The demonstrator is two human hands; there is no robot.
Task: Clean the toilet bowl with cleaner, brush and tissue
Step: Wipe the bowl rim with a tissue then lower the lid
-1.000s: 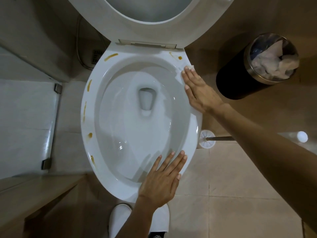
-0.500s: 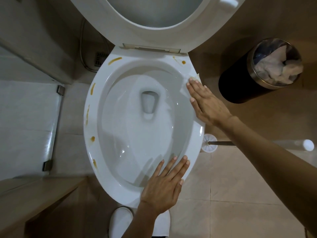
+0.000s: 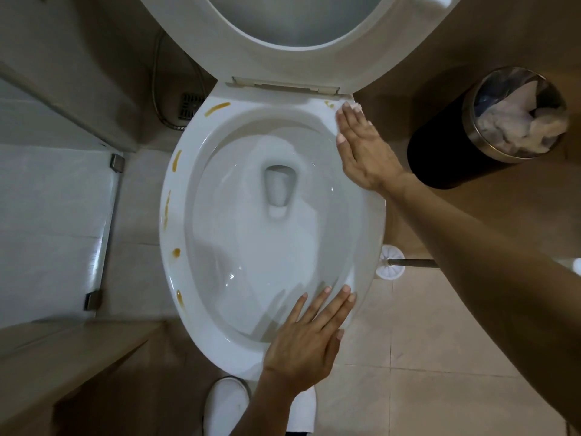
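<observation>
The white toilet bowl (image 3: 176, 215) is open, its seat and lid (image 3: 220, 36) raised. Yellow-brown stains (image 3: 217, 108) dot the left rim, and a small one (image 3: 329, 103) sits at the back right by the hinge. My right hand (image 3: 361, 152) lies flat on the right rim and presses a white tissue (image 3: 356, 106), which peeks out beyond the fingertips just beside that back-right stain. My left hand (image 3: 305, 344) rests flat on the front right rim, fingers spread, holding nothing. A toilet brush (image 3: 393, 262) lies on the floor right of the bowl.
A dark round bin (image 3: 490, 127) with crumpled tissues stands at the right. A hose and floor drain (image 3: 188, 107) lie at the back left. A glass panel (image 3: 107, 234) borders the left side. My white shoe (image 3: 226, 404) is in front of the bowl.
My right hand has slid along the right rim toward the hinge with the tissue under it, nearing the back-right stain. The left hand has stayed in place.
</observation>
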